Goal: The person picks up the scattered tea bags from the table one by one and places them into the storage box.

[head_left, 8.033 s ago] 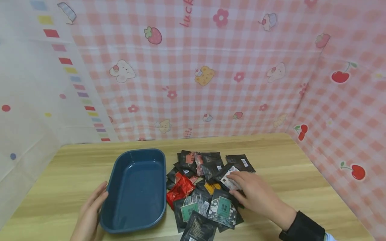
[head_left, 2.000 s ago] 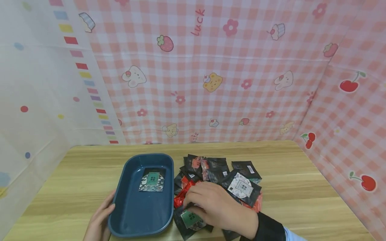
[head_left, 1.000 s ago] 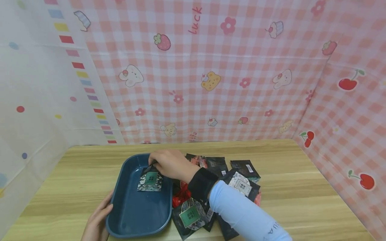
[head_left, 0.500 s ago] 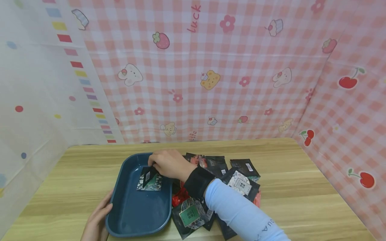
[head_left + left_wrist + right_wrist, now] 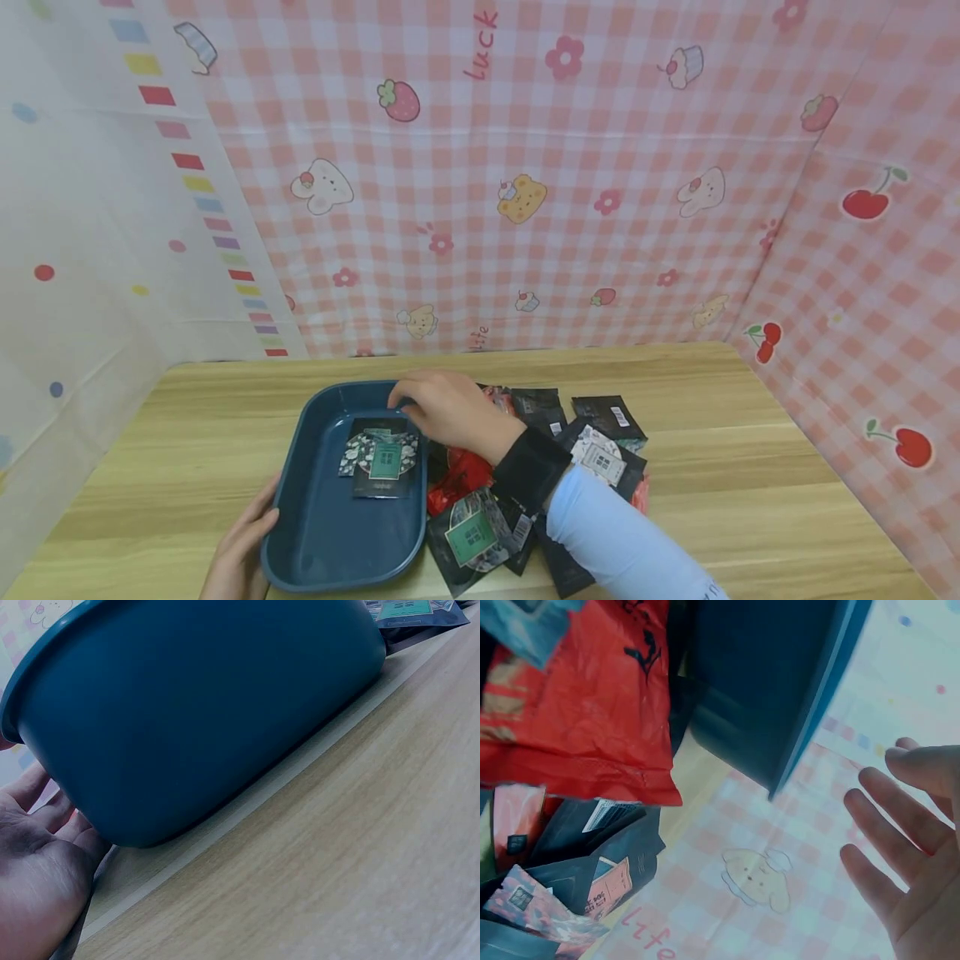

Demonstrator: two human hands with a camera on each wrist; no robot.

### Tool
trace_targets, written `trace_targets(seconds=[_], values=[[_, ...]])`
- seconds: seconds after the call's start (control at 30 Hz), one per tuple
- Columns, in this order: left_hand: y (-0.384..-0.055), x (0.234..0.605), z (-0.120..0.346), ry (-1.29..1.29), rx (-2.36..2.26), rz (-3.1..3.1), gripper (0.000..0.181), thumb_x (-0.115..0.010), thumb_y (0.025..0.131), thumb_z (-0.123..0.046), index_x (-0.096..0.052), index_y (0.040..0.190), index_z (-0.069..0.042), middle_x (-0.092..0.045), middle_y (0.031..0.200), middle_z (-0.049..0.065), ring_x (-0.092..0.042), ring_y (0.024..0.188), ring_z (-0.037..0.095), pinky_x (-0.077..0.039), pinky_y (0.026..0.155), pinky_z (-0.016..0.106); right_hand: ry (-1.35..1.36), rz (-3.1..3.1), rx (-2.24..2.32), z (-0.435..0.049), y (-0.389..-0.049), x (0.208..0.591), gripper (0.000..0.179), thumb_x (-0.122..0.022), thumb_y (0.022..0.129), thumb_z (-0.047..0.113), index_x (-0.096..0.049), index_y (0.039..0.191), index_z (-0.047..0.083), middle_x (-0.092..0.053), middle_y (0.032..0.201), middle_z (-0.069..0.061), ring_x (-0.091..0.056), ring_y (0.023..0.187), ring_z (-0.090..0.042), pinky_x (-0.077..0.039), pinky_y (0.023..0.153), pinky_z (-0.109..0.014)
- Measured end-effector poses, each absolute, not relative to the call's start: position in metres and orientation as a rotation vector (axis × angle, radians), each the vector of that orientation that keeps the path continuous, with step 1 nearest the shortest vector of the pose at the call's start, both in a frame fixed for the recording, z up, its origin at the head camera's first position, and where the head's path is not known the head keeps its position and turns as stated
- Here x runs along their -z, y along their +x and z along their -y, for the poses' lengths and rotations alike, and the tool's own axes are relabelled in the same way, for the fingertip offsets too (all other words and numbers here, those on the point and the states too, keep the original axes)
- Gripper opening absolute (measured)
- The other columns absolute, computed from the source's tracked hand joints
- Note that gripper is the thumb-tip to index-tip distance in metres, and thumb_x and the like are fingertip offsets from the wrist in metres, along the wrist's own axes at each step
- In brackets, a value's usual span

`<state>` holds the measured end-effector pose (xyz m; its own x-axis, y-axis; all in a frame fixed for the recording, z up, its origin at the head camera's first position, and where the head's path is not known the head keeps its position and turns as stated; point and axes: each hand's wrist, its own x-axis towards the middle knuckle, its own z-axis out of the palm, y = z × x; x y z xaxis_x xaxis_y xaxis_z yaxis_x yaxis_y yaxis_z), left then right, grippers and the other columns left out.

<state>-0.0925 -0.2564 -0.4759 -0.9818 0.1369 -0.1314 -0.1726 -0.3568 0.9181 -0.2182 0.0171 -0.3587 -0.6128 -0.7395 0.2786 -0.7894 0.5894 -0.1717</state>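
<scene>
Your right hand (image 5: pixel 455 414), fingers spread and empty, has released a second sachet (image 5: pixel 385 482); your left hand (image 5: pixel 238 546), fingers extended, touches the tray (image 5: pixel 337 537).

At five o'clock in the head view is a smooth, close-fitting light-blue sleeve (image 5: pixel 626 533), printed with dark letters (image 5: pixel 711 591) partly cut off by the view's lower edge. Next comes a wide, matte black wristband (image 5: pixel 534 468), then the bare right hand (image 5: pixel 457 412). The left hand (image 5: pixel 242 540), towards half past seven, is bare too.
</scene>
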Motion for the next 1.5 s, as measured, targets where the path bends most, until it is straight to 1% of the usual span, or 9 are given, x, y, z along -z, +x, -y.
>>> trace_targets(seconds=[0.13,0.3,0.57,0.73,0.93,1.03,1.23,1.37,1.5], values=[[-0.092,0.476,0.256,-0.046,-2.436,-1.669,0.037,-0.035,0.102,-0.02,-0.043,0.134,-0.035,-0.058,0.116,-0.033,-0.054,0.107,-0.008,-0.051,0.085,0.016,1.263,2.65,-0.475,-0.03,-0.21,0.357,0.021,-0.06,0.089,0.017,-0.068,0.108,0.021,-0.07,0.106,0.002,-0.06,0.08,-0.007,-0.05,0.062,-0.021],[-0.091,0.476,0.256,0.027,-2.481,-1.618,0.035,-0.033,0.102,-0.016,-0.052,0.121,-0.039,-0.06,0.117,-0.03,-0.055,0.108,-0.006,-0.052,0.085,0.017,1.222,2.725,-0.558,-0.046,-0.196,0.36,0.022,-0.059,0.091,0.022,-0.066,0.112,0.023,-0.07,0.11,0.0,-0.061,0.079,-0.007,-0.05,0.061,-0.021],[-0.09,0.477,0.256,0.031,-2.498,-1.615,0.037,-0.034,0.102,-0.016,-0.053,0.122,-0.04,-0.06,0.118,-0.03,-0.055,0.108,-0.005,-0.052,0.085,0.016,1.164,2.761,-0.726,-0.063,-0.173,0.367,0.018,-0.06,0.09,0.022,-0.068,0.106,0.022,-0.071,0.105,0.003,-0.064,0.091,-0.01,-0.055,0.076,-0.026],[-0.09,0.477,0.255,-0.004,-2.485,-1.651,0.035,-0.034,0.102,-0.017,-0.049,0.127,-0.038,-0.059,0.117,-0.031,-0.055,0.108,-0.006,-0.052,0.085,0.016,1.097,2.89,-0.691,-0.073,-0.161,0.367,0.013,-0.066,0.085,0.021,-0.068,0.098,0.021,-0.07,0.094,0.003,-0.061,0.08,-0.007,-0.054,0.067,-0.025],[-0.089,0.476,0.255,-0.004,-2.477,-1.66,0.037,-0.034,0.102,-0.018,-0.045,0.133,-0.035,-0.059,0.118,-0.031,-0.055,0.108,-0.006,-0.051,0.086,0.015,1.093,3.11,-0.619,-0.077,-0.149,0.367,0.032,-0.076,0.074,0.022,-0.065,0.104,0.019,-0.064,0.1,-0.001,-0.054,0.084,-0.011,-0.051,0.069,-0.026],[-0.089,0.476,0.255,-0.011,-2.47,-1.664,0.038,-0.033,0.102,-0.018,-0.043,0.135,-0.035,-0.059,0.118,-0.032,-0.054,0.108,-0.006,-0.051,0.086,0.015,1.109,3.186,-0.53,-0.074,-0.145,0.372,0.046,-0.081,0.066,0.027,-0.063,0.107,0.021,-0.059,0.103,0.001,-0.046,0.089,-0.012,-0.049,0.077,-0.029],[-0.091,0.476,0.256,0.015,-2.479,-1.628,0.036,-0.033,0.102,-0.017,-0.051,0.124,-0.039,-0.059,0.118,-0.031,-0.055,0.108,-0.006,-0.051,0.086,0.016,1.157,3.223,-0.33,-0.067,-0.14,0.387,0.06,-0.086,0.053,0.036,-0.061,0.106,0.023,-0.054,0.102,0.004,-0.04,0.093,-0.012,-0.046,0.089,-0.029],[-0.091,0.475,0.257,0.03,-2.483,-1.601,0.036,-0.033,0.102,-0.016,-0.052,0.122,-0.04,-0.06,0.118,-0.031,-0.055,0.108,-0.006,-0.052,0.086,0.016,1.169,3.205,-0.23,-0.061,-0.14,0.392,0.058,-0.087,0.051,0.035,-0.061,0.102,0.022,-0.054,0.101,0.004,-0.04,0.092,-0.013,-0.046,0.088,-0.029],[-0.091,0.475,0.257,0.067,-2.483,-1.593,0.037,-0.032,0.102,-0.015,-0.052,0.121,-0.04,-0.06,0.119,-0.03,-0.055,0.109,-0.005,-0.052,0.087,0.017,1.164,3.172,-0.233,-0.06,-0.14,0.392,0.043,-0.087,0.056,0.025,-0.06,0.09,0.022,-0.053,0.09,0.007,-0.038,0.084,-0.012,-0.043,0.081,-0.028]])
